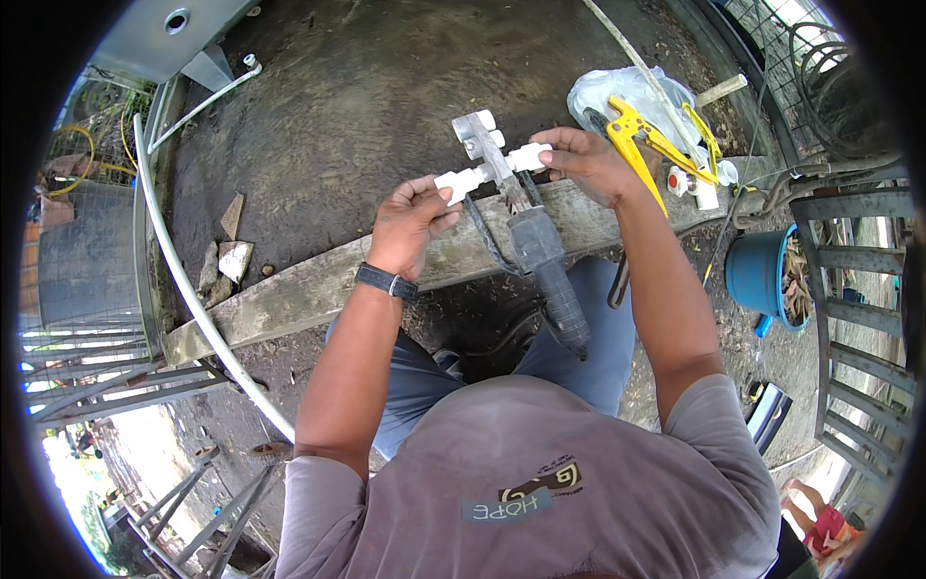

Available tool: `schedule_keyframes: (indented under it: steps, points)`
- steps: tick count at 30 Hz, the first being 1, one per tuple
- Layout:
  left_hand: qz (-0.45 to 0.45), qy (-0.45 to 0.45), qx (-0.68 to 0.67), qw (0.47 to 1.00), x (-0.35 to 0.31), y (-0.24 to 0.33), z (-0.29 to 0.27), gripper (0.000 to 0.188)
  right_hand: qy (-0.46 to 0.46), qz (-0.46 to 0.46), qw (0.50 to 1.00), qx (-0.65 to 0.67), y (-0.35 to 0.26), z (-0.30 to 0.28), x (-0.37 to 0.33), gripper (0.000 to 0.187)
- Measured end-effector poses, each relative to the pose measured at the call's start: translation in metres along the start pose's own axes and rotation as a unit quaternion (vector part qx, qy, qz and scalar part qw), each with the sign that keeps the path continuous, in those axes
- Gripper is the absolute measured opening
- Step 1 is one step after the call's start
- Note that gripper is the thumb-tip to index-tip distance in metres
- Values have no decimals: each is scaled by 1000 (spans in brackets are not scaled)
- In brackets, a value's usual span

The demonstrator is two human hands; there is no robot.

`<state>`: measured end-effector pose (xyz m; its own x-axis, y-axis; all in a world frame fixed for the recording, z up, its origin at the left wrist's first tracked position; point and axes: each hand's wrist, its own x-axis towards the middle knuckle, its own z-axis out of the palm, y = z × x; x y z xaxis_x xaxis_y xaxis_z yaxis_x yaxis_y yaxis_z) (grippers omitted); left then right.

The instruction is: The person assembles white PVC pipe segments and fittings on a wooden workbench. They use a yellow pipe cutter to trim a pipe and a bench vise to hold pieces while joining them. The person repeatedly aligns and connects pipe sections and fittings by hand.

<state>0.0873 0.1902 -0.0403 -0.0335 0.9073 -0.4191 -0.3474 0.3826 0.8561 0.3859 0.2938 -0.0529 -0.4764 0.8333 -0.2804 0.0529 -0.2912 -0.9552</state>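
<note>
A pipe fusion welder with a dark grip [555, 289] rests across the wooden beam [299, 301], its flat metal heating plate [496, 166] pointing away from me. My left hand [410, 224] pinches a white plastic pipe fitting [457, 184] against the plate's left side. On the opposite side, my right hand [586, 166] grips a second white fitting [527, 158] between thumb and fingers. Both pieces line up across the plate; how far they sit over its dies is hidden. Another set of pale round dies [475, 132] shows near the plate's far end.
Right of my right hand lie a yellow pipe cutter [629, 128], a clear plastic bag [590, 89] and white fittings [707, 196]. A blue bucket [750, 272] of dry leaves stands farther right. One long white pipe [166, 241] curves down the left side. Broken stones [234, 261] lie by the beam.
</note>
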Motion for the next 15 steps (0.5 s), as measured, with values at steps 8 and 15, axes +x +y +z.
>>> schedule_keyframes:
  steps: [8,15]
  points:
    - [11,-7,29,999,3,1,-1,32,-11,3,1000,-20,2,-4,7,38]
    - [26,-22,40,999,6,-2,-4,33,7,4,1000,-22,1,-1,7,41]
